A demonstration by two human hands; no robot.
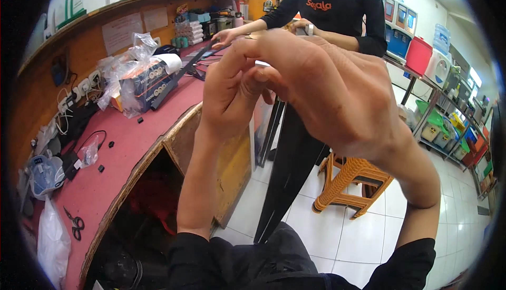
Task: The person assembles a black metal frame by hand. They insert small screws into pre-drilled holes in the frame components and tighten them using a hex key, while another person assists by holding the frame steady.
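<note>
Both my hands are raised close in front of me, their fingers curled together at the middle of the view. My left hand (229, 87) is closed, with its thumb and fingers pressed together. My right hand (337, 89) arches over from the right, also closed, its fingertips meeting the left ones. A small white bit (262, 64) shows between the fingers; the rest is hidden. Below the hands a long black panel (292, 158) slants down to my lap, its upper end hidden behind my right hand. I cannot tell whether either hand grips it.
A red-topped bench (124, 155) on the left bears scissors (75, 224), a box (145, 87) with plastic wrap and small black pieces. Across from me a person in black (332, 5) touches a long black strip (179, 76). An orange stool (345, 187) stands at right.
</note>
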